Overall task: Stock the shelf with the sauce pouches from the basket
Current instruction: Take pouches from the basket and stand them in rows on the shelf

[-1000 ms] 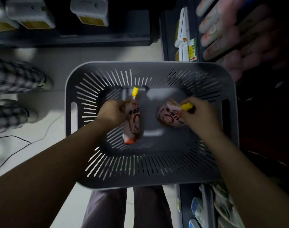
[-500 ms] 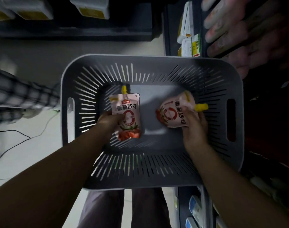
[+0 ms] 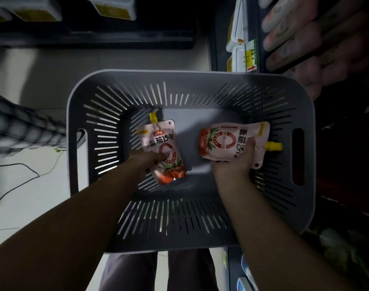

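Nearest the camera, the person's trousered legs [image 3: 158, 271] stood under the near wall of a grey slotted basket [image 3: 179, 238], and both bare forearms reached down into it. The left hand [image 3: 144, 163] had its fingers curled round the lower part of the left pouch [image 3: 161, 141] – pink, its yellow cap [image 3: 152, 117] pointing away. The right hand [image 3: 234, 165] gripped the right pouch [image 3: 223, 141], which was turned sideways with the thumb across its front and the spout [image 3: 274, 146] aimed at the basket's right handle slot [image 3: 298, 156]. The two pouches were apart, with bare basket floor between them. Beyond the basket, a thin cable [image 3: 21, 171] lay on the pale floor at left; at right stood a shelf edge [image 3: 260, 17] with a price label [image 3: 251, 56] – blurred pink packs [image 3: 295, 38] were stacked behind it.
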`<state>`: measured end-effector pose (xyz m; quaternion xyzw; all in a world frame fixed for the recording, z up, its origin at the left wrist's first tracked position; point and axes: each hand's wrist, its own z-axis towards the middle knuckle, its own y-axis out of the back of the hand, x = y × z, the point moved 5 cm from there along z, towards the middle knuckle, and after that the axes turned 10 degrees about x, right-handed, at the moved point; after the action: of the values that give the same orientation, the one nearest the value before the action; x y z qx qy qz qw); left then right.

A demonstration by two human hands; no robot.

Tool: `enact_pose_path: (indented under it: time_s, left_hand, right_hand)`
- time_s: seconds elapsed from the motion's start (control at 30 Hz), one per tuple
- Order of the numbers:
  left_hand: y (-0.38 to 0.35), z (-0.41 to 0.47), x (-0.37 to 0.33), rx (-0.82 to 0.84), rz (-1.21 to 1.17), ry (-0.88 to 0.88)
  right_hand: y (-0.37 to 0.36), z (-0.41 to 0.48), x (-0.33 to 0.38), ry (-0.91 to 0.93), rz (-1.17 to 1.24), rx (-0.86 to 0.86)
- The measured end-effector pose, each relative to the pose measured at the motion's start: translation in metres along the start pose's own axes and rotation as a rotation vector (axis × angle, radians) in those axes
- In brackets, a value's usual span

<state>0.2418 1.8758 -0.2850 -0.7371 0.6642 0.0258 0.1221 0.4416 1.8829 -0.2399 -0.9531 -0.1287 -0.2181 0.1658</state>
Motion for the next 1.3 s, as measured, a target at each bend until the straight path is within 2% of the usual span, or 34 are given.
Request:
enact_pose_path:
  time_s: [0.17, 0.33, 0.47, 0.6, 0.73, 0.87, 0.97, 1.03, 1.17, 1.3]
  left_hand:
    - [-0.004, -0.002, 0.007, 0.07, -0.112, 0.05]
    - [-0.009, -0.01, 0.006, 0.092, -0.221, -0.005]
    - [-0.014, -0.03, -0.003, 0.171, -0.265, -0.083]
    - [-0.028, -0.065, -0.01, 0.285, -0.292, -0.13]
    - [-0.041, -0.109, -0.015, 0.36, -0.254, -0.194]
    - [-0.065, -0.163, -0.027, 0.431, -0.196, -0.289]
    - [-0.08, -0.209, -0.044, 0.471, -0.164, -0.337]
    - [-0.086, -0.242, -0.06, 0.499, -0.109, -0.404]
    - [-0.093, -0.319, -0.092, 0.534, -0.026, -0.56]
    - [-0.105, -0.401, -0.117, 0.572, 0.08, -0.758]
  right_hand:
    - [-0.007, 0.001, -0.027, -0.128, -0.173, -0.148]
    - [-0.015, -0.001, -0.021, -0.113, -0.1, -0.029]
    - [-0.008, -0.028, -0.015, -0.195, -0.291, 0.061]
    - [-0.002, -0.054, 0.005, -0.189, -0.492, 0.175]
    - [-0.002, -0.089, 0.039, -0.083, -0.684, 0.268]
    - [-0.019, -0.137, 0.078, 0.064, -0.768, 0.386]
    - [-0.043, -0.178, 0.111, 0.232, -0.729, 0.559]
    - [-0.058, -0.207, 0.131, 0.277, -0.639, 0.655]
    - [-0.081, -0.271, 0.172, 0.34, -0.554, 0.721]
    - [-0.09, -0.345, 0.214, 0.595, -0.613, 0.736]
